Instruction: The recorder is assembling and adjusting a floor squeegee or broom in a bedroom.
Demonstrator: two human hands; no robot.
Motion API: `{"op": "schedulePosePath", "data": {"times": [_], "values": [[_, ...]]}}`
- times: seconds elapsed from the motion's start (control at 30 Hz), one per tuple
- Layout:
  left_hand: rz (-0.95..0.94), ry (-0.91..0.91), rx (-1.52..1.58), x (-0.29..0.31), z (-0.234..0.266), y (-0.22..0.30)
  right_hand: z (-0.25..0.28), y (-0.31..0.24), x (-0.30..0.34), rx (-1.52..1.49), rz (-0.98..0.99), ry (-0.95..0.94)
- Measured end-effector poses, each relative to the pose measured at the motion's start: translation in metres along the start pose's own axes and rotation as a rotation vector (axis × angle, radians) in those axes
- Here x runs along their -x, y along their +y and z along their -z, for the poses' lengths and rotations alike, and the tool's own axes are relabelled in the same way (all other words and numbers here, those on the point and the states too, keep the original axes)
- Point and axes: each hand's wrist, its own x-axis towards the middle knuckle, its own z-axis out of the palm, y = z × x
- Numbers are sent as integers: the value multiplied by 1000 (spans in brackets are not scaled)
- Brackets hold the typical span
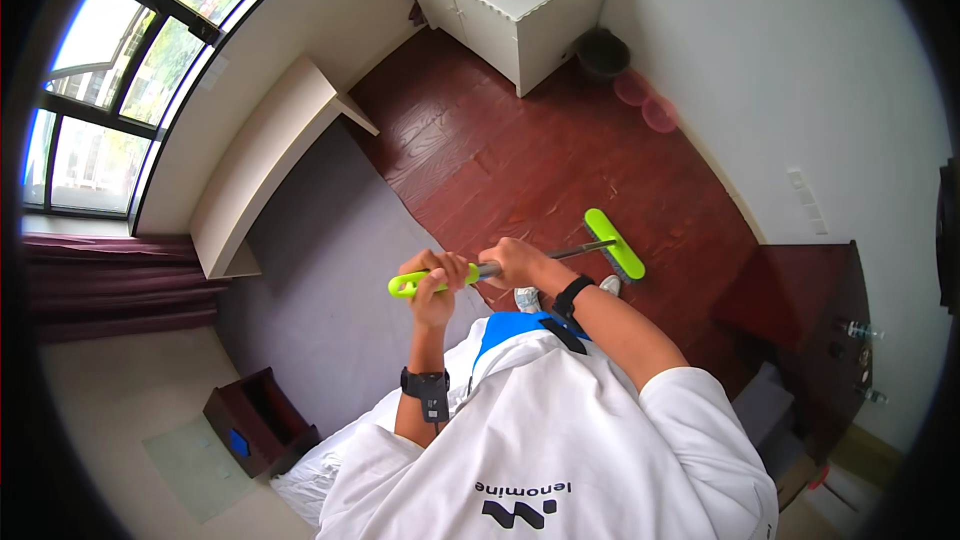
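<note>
The lime-green plastic grip end (412, 283) of a long-handled broom is clasped by the left hand (437, 288). Just beside it, the grey metal shaft (575, 253) is clamped by the right hand (517, 262). From there the shaft runs rightward and down to the lime-green brush head (615, 243), which is set on the dark red wooden floor (500, 140), nearer the right hand.

Lime-green broom (560, 252); head on red wood floor (500, 150)
</note>
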Motion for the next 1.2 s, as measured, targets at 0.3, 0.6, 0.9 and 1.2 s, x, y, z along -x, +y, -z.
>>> {"op": "schedulePosePath", "data": {"times": [0.3,0.6,0.9,1.2], "values": [[-221,51,-250,16,39,107,-65,-97,-96,-153,194,-83],[-218,161,-305,-25,51,73,-36,-55,-138,-121,162,-159],[-55,123,-289,-98,12,-32,37,59,-120,-4,29,-86],[53,-52,-305,-136,-15,-40,85,67,-109,-25,-70,-31]]}}
